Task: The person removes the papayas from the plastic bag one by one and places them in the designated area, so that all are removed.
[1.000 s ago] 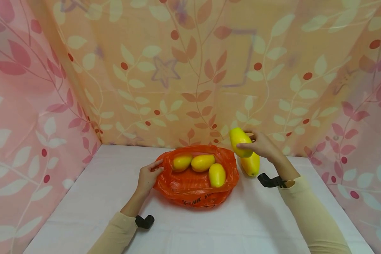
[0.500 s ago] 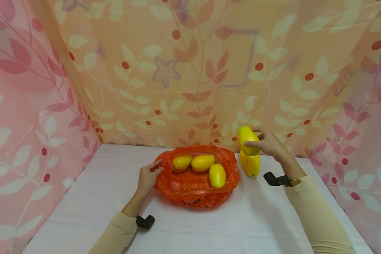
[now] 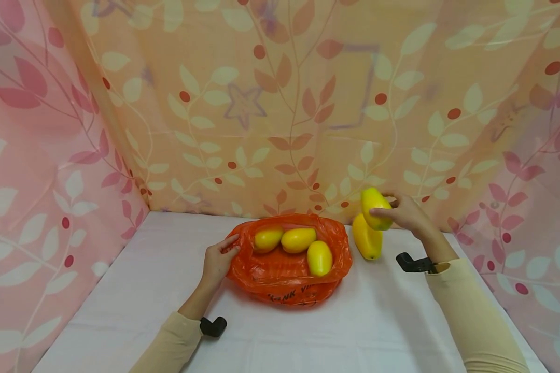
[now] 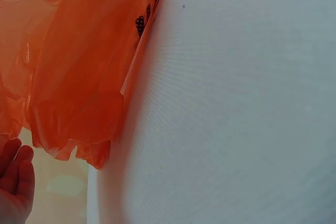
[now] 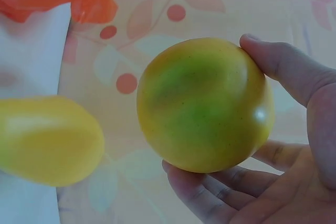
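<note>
My left hand (image 3: 216,263) pinches the left rim of an orange-red plastic bag (image 3: 289,285) with dark printed letters. In the left wrist view, the fingers (image 4: 23,174) meet the bag's edge (image 4: 79,77) at the lower left. Inside the wide-mouthed bag lie 3 yellow mangoes (image 3: 298,240). Right of the bag, my right hand (image 3: 406,213) holds up another mango (image 3: 376,210), greenish at one end. Thumb and fingers wrap its sides in the right wrist view, the green end (image 5: 205,103) facing the camera. Below it a further mango (image 3: 367,241) rests on the table, partly hidden.
A white cloth covers the table (image 3: 121,311). Floral curtains enclose it, peach at the back (image 3: 280,103) and pink at both sides. Black devices are strapped on the left wrist (image 3: 213,326) and the right wrist (image 3: 413,263).
My right hand has moved to the right with the held mango, uncovering more of the mango on the table. My left hand and the bag stay nearly still.
</note>
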The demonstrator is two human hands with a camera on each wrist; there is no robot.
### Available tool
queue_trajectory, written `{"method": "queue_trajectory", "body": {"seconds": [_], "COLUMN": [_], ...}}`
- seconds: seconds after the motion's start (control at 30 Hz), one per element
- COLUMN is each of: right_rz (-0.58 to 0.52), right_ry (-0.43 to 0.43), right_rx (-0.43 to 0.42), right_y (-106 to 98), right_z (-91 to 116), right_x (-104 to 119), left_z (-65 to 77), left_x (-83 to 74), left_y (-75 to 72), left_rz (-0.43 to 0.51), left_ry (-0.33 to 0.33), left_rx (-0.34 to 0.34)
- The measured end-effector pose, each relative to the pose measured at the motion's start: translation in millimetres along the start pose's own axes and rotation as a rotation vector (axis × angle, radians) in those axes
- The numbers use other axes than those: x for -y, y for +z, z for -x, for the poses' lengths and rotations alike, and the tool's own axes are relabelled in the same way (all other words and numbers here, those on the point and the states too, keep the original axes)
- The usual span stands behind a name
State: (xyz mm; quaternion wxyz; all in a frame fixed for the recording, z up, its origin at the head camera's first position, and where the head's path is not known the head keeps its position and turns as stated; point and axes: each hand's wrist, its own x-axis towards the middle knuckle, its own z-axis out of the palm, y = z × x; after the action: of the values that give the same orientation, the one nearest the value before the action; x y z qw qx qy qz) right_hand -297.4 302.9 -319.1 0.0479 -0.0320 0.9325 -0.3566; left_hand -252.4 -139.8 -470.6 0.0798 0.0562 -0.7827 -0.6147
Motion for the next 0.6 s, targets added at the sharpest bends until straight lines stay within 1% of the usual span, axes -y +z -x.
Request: {"method": "queue_trajectory", "body": {"seconds": [0.33,0.6], "right_rz": [-0.001,-0.008], "right_ry": [0.043,0.049], "right_rx": [-0.009,-0.006], "right_y": [-4,-5], "right_z": [-4,-5], "right_x": [-22,-41], "left_z": [-0.6,-0.5], "left_x": [-0.4,1.0], "left_y": [-0.4,-0.9], "left_rz": [0.014,0.029], "left_ry": [-0.001,0.002], "left_rx": [0.001,0.003]}}
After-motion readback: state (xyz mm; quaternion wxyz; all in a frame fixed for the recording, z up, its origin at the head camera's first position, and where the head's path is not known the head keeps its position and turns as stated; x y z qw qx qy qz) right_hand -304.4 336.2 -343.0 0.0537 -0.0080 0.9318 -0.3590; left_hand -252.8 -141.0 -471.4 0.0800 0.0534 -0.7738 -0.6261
